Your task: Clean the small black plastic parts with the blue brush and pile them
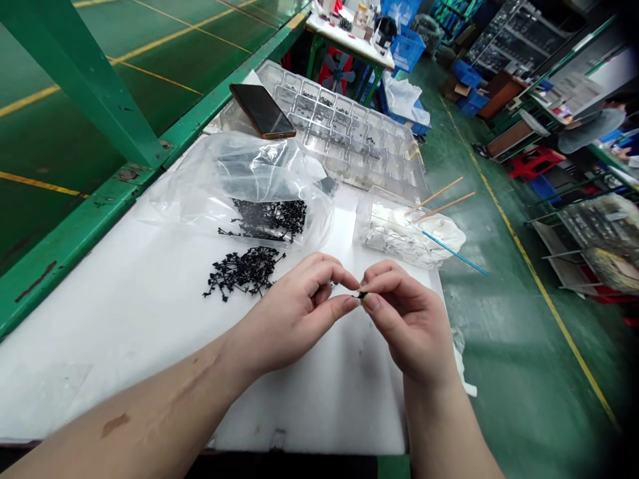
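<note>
Over the right side of the white workbench (pixel 124 372), you are holding both hands nearly fingertip to fingertip at a small black part (pixel 362 295). Your right hand (pixel 412 326) is pinching it between thumb and forefinger. Your left hand (pixel 299 309) is gripping its left end likewise, forefinger above and thumb below. Your fingertips are hiding most of the part; its exact shape is too small to tell.

Just to the left of your left hand, a loose pile of black branched plastic pieces (pixel 242 273) is lying on the bench top, well in from the left edge. Behind the pile, toward the far edge, a clear plastic bag (pixel 200 173) is spreading out toward the left edge and showing more black pieces (pixel 277 216) inside.

Along the far edge, a clear compartment tray (pixel 389 176) is lying with its cells in rows; several are holding small dark parts (pixel 369 143). A smartphone (pixel 264 112) is resting face up on the tray's left end, its screen dark.

Near the right edge, in front of the tray, a clear box (pixel 372 206) is holding crumpled white material (pixel 424 233). Two thin wooden sticks (pixel 444 207) and one blue stick (pixel 454 252) are sticking out of it, pointing to the right.

Beside the left edge, a green metal rail (pixel 84 246) is running lengthwise. Beyond the right edge, green floor (pixel 519 386) with a yellow line (pixel 529 259) is showing.
</note>
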